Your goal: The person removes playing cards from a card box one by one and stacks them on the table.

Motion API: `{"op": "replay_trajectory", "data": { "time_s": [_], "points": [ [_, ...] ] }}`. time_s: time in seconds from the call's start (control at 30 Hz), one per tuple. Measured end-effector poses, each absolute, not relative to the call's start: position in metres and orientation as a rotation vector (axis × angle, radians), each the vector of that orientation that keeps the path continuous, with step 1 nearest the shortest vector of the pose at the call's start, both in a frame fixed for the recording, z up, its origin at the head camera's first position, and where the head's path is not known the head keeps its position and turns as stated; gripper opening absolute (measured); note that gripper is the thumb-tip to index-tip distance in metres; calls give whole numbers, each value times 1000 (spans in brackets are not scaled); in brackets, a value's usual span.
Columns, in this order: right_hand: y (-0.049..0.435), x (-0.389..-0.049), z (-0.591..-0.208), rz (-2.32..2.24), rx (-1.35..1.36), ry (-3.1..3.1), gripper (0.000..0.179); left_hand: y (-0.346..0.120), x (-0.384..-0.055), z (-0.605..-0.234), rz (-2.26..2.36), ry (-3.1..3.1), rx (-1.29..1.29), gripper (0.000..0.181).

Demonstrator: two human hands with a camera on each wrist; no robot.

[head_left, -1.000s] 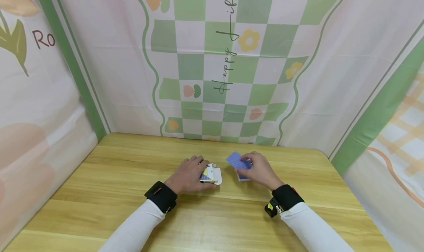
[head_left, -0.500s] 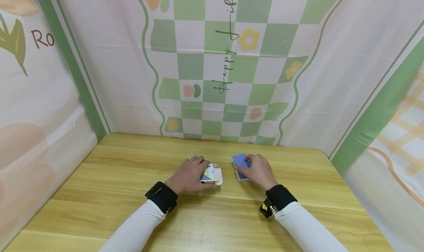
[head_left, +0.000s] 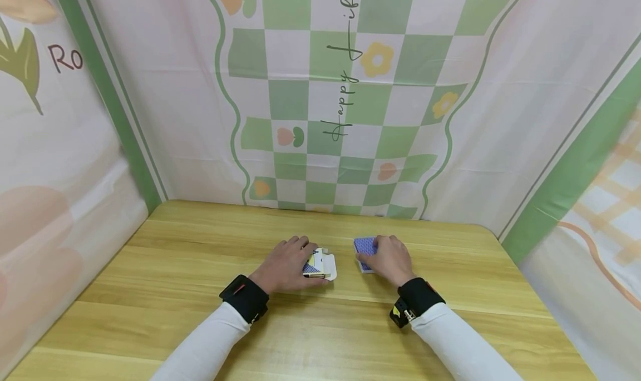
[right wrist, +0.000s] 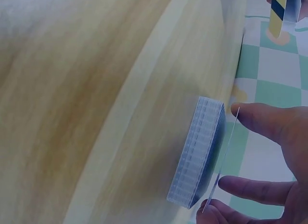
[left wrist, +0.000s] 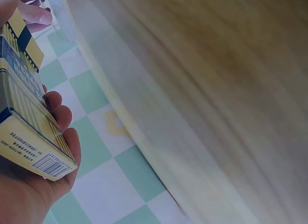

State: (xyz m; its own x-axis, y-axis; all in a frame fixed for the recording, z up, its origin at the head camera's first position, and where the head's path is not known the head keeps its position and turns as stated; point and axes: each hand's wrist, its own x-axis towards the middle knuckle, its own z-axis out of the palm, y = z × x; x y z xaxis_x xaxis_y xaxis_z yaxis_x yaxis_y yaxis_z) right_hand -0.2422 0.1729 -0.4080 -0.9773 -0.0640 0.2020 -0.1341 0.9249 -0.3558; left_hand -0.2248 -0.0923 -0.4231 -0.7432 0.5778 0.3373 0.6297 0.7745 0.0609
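Observation:
My left hand grips a playing-card box low over the table, its white end flap hanging open towards the right. In the left wrist view the box shows yellow sides and a barcode, with fingers curled around it. To the right, my right hand holds a single blue-backed playing card by its edges between thumb and fingers. Seen edge-on in the right wrist view, this card is just above a squared deck of cards lying on the table.
The wooden table meets a patterned cloth backdrop along its far edge. More cloth hangs at the left side. Each wrist wears a black strap with a camera.
My right hand has brought the card from a tilted position up and left of the deck down over it, lining it up with the deck. The left hand and box stay put.

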Motion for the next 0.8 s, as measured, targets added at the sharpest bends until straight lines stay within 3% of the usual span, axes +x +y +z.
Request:
{"op": "replay_trajectory", "data": {
  "time_s": [0.8],
  "points": [
    [172, -242, -407, 556, 98, -2942, 57, -92, -225, -423, -241, -2675, -925, 82]
  ]
}}
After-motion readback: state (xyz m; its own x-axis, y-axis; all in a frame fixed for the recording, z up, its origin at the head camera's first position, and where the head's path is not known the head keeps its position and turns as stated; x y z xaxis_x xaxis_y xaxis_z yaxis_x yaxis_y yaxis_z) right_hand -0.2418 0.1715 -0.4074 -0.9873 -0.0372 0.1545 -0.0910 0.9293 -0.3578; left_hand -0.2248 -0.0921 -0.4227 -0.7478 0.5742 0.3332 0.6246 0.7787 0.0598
